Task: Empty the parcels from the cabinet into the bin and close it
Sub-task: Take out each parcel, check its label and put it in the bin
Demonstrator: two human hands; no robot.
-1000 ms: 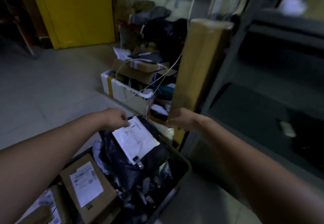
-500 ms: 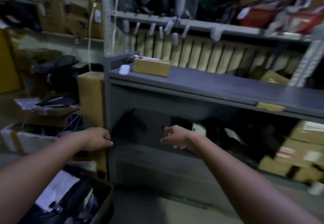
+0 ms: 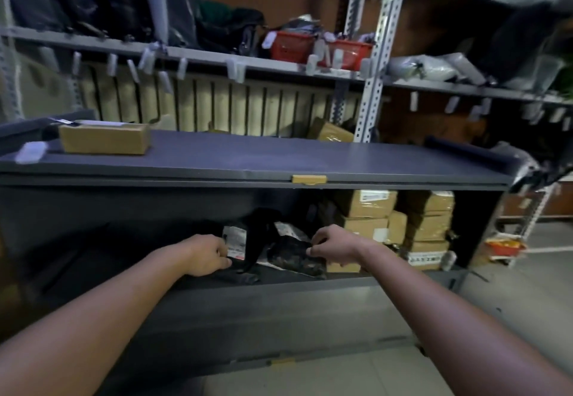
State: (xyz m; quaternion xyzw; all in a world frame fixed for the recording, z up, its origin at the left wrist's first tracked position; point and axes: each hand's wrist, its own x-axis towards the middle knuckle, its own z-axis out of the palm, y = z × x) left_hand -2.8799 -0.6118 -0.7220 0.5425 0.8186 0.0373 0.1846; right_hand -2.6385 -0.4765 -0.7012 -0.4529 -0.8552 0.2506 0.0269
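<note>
The grey cabinet (image 3: 248, 163) stands open in front of me, with parcels inside its lower compartment. My left hand (image 3: 207, 255) reaches in and grips a black bag parcel with a white label (image 3: 236, 240). My right hand (image 3: 332, 245) pinches the top edge of a dark mottled bag parcel (image 3: 293, 257) lying next to it. Several brown cardboard boxes (image 3: 366, 208) are stacked in the right part of the compartment, behind and beside my right hand. The bin is out of view.
A brown box (image 3: 104, 138) and a small white object (image 3: 31, 152) sit on the cabinet top. Metal shelving (image 3: 376, 54) behind holds dark bags and red baskets (image 3: 290, 46). A grey panel (image 3: 279, 318) hangs below the opening. Tiled floor (image 3: 341, 377) lies underneath.
My view swung from the bin on the floor to the cabinet. Both hands, which held nothing half a second ago, reached into the compartment and took hold of two bag parcels.
</note>
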